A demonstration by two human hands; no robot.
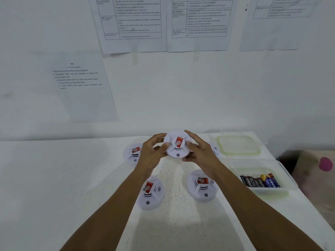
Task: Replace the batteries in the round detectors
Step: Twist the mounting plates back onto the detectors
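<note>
Both hands' fingers point(190, 136) curl round a white, red-labelled round detector point(177, 146) above the white worktop point(72, 178); papers point(134, 24) cover the wall.

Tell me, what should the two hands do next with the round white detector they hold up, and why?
Probably turn it over. The left hand and right hand grip the detector by its rim with its red-labelled front facing up; no battery cover shows on that side, so it is likely underneath. Batteries lie in the clear tub.
</note>
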